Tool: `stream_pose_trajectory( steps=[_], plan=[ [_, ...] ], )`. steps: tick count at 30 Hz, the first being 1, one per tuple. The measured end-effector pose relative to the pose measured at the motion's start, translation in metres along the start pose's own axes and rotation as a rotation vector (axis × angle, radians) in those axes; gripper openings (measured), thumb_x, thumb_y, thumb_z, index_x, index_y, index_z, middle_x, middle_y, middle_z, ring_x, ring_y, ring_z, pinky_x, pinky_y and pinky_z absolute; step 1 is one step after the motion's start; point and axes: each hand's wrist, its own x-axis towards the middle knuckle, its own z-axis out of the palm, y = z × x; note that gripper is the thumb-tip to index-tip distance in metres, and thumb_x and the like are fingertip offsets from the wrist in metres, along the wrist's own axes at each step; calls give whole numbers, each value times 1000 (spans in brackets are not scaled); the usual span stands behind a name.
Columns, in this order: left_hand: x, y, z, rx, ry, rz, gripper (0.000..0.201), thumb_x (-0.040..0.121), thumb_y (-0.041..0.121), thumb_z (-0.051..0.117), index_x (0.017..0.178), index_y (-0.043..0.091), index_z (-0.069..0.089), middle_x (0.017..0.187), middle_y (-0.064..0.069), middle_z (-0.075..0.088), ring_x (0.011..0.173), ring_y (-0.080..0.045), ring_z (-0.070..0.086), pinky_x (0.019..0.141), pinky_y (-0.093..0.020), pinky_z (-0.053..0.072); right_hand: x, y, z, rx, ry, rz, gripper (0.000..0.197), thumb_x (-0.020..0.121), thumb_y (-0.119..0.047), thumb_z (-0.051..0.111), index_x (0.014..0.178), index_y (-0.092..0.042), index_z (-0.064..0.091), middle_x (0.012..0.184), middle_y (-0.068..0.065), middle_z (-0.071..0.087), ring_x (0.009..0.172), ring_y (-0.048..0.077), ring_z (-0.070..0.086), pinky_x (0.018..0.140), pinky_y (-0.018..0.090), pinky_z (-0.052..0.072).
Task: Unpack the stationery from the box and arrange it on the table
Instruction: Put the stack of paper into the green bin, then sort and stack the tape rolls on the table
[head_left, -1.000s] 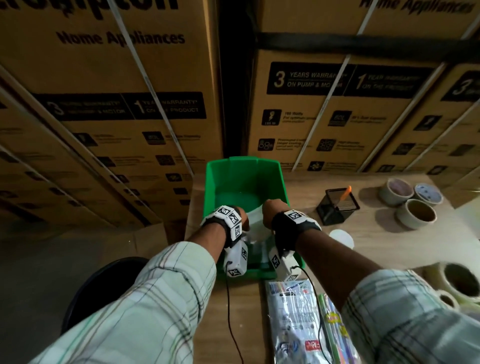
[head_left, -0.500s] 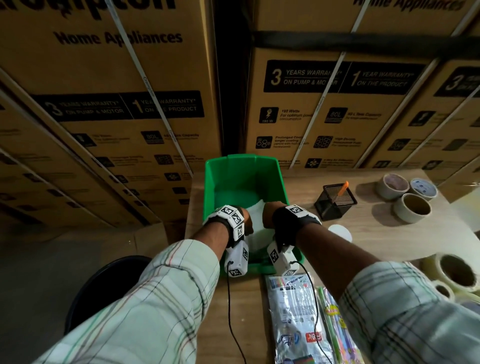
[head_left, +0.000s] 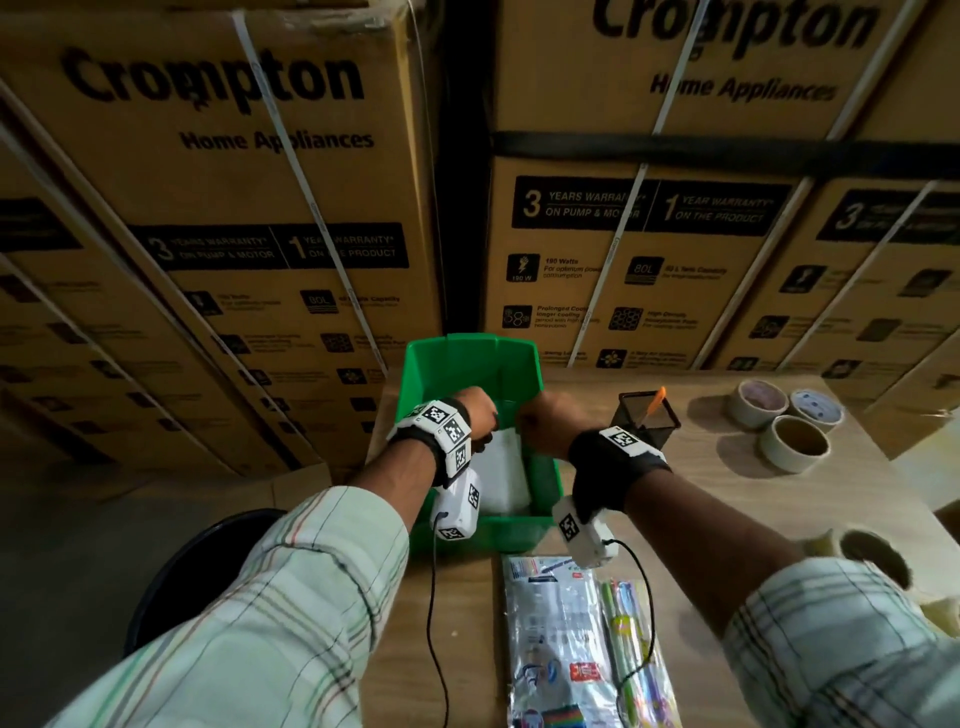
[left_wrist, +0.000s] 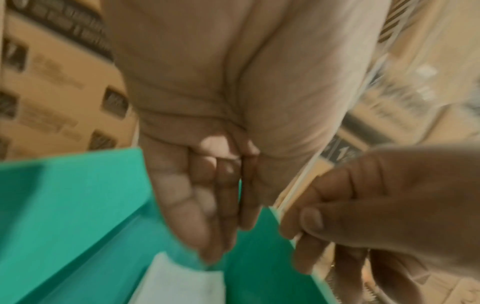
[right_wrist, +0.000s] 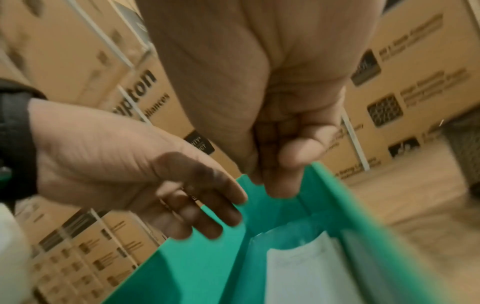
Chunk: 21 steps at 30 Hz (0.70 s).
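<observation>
Over the green bin: left hand, fingers loosely straight, holding nothing, above the white packet lying inside. Right hand pinches the bin's right wall, thumb inside. On the near side of the bin: stationery packs, flat. To the right of the bin: mesh pen holder, tape rolls.

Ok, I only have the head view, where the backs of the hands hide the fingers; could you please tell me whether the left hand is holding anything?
Observer: No. In the left wrist view the left hand holds nothing; its fingers are straight, pointing down into the green bin.
Operator: Thank you. And the right hand?
Observer: Its thumb and curled fingers pinch the bin's right rim, as the left wrist view shows.
</observation>
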Motion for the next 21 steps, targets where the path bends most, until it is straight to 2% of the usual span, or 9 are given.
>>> stream_pose_trajectory(
  steps=[2,6,8,11,14,17,19,21],
  plan=[
    [-14,12,4,-22,63,31,26,94,8,44,94,-1,69,82,-15,67,69,-27,60,59,-26,46,-20,15,-8,-17,54,-35,26,92,-16,42,93,-16,68,90,7,65,71,20,56,60,22,39],
    [-38,32,32,-66,165,100,26,92,11,45,75,15,64,78,-10,67,71,-23,60,58,-23,43,-65,48,-21,-53,164,-103,23,87,-15,45,84,-19,68,86,9,69,77,29,66,61,28,46],
    [-51,48,54,-68,220,122,23,91,14,49,76,13,66,84,-11,72,73,-21,62,62,-22,46,-90,67,-21,-45,202,-148,21,87,-18,46,83,-17,67,85,12,69,78,33,66,63,32,48],
    [-69,72,95,-94,286,176,26,90,13,51,68,17,64,87,-9,74,79,-23,70,79,-30,57,-127,101,-13,-24,224,-204,18,87,-22,46,81,-15,62,83,15,68,78,37,65,63,37,49],
    [-89,85,134,-60,314,194,28,91,13,51,66,22,61,79,0,71,82,-21,72,79,-36,58,-158,136,1,-6,252,-184,17,85,-27,46,84,-17,59,82,14,67,77,38,64,62,38,50],
    [-110,89,166,-65,299,176,24,92,13,51,73,19,64,83,-4,72,81,-22,70,80,-34,57,-186,162,21,21,194,-171,16,83,-28,45,84,-21,58,82,9,64,79,36,62,63,38,52],
    [-118,89,183,-90,294,177,20,94,10,50,84,7,68,92,-11,73,80,-21,69,81,-32,57,-199,174,29,17,163,-175,15,83,-27,45,85,-22,59,83,9,64,78,36,62,62,37,52],
    [-121,86,198,-107,283,175,21,95,9,50,89,2,69,95,-13,73,85,-23,70,83,-36,57,-207,181,34,4,161,-195,16,85,-25,46,87,-20,61,85,12,65,77,37,62,61,35,49]
  ],
)
